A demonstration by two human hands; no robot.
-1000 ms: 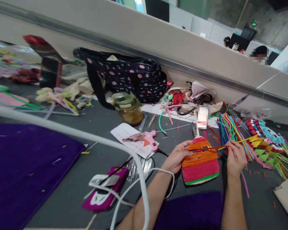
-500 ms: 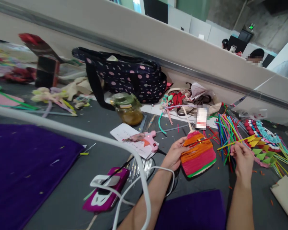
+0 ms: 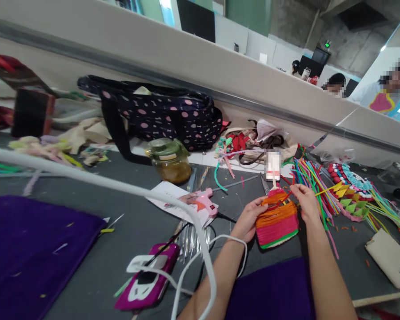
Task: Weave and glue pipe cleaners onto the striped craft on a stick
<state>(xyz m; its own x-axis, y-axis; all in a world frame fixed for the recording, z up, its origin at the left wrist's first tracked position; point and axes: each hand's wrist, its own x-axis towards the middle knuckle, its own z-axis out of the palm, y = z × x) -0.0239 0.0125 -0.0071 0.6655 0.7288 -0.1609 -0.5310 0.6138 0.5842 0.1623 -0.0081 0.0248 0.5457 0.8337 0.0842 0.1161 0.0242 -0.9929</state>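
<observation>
My left hand (image 3: 248, 221) grips the left edge of a flat handbag-shaped craft piece (image 3: 277, 225), covered in orange, pink and green fuzzy strips. Thumb and fingers hold it tilted above the dark tabletop. At its upper right edge my right hand (image 3: 306, 203) is closed in a pinch around a thin red pipe cleaner (image 3: 283, 200), which runs across the orange part. Just beyond that hand lies a bundle of multicoloured pipe cleaners (image 3: 315, 180), with a yellow one sticking out. The right fingertips are small and partly blurred.
A pink glue gun (image 3: 204, 203) rests on paper left of my hands. A white cable (image 3: 146, 192) arches across the foreground near a purple power strip (image 3: 150, 278). Behind stand a lidded jar (image 3: 170, 166) and a patterned bag (image 3: 160, 111). Other people are beyond the partition.
My right hand has moved left from the pipe cleaner bundle to the craft piece's upper right edge. My left hand keeps its grip. The view has shifted slightly right.
</observation>
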